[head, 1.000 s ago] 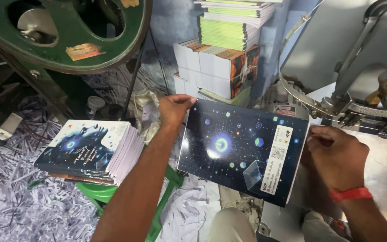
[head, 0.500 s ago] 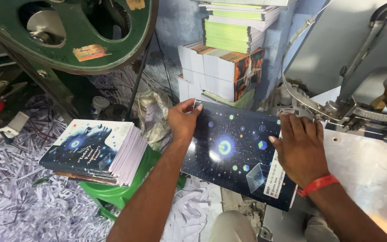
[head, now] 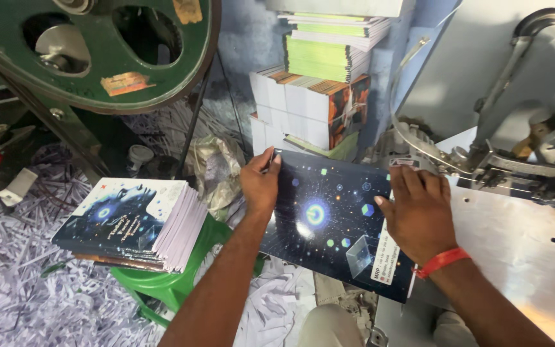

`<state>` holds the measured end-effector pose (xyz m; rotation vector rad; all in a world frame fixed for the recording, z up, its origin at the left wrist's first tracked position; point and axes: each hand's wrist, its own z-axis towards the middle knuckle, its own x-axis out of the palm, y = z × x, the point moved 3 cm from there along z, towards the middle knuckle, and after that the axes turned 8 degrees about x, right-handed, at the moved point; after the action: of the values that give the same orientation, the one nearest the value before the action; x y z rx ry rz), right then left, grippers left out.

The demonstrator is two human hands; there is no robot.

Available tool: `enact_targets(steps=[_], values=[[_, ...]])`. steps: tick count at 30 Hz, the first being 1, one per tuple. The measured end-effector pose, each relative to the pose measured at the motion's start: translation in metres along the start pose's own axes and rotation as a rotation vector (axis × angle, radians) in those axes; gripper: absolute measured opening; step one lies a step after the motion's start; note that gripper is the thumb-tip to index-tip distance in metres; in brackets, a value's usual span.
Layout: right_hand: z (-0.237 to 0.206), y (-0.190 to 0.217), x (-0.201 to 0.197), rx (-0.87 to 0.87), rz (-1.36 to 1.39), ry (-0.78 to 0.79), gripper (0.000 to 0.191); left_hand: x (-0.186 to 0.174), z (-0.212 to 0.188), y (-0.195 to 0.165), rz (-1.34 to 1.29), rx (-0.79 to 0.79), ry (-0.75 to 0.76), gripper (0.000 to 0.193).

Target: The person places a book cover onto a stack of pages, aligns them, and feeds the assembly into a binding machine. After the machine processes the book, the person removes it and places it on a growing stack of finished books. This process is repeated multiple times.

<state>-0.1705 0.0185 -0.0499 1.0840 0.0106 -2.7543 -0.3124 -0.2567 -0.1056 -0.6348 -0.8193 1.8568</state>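
Observation:
I hold a dark book [head: 329,222] with a starry cover and a white label, half on the steel machine table [head: 515,257]. My left hand [head: 259,183] grips its left edge, thumb on the cover. My right hand [head: 419,212], a red band at the wrist, presses flat on its right part beside the label. A stack of books with the same dark cover [head: 133,222] rests on a green stool [head: 168,286] to the left of my left arm.
A big green machine wheel [head: 97,58] fills the top left. Piles of books [head: 319,106] stand against the blue wall behind. Shredded paper trimmings [head: 14,289] cover the floor at left. The machine's metal head and levers [head: 528,148] sit at right.
The book has moved right onto the steel table. My right hand went from its right edge to lying flat on the cover. My left hand kept its grip on the left edge.

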Motion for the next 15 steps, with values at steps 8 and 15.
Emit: enact_targets(steps=[8, 15], values=[[0.0, -0.009, -0.012, 0.006, -0.014, -0.014, 0.06, 0.032, -0.019, -0.106, 0.466, 0.718, -0.024, 0.036], [-0.001, -0.024, -0.006, -0.004, 0.002, -0.004, 0.061, 0.095, -0.038, -0.139, 0.382, 0.727, 0.466, 0.019]])
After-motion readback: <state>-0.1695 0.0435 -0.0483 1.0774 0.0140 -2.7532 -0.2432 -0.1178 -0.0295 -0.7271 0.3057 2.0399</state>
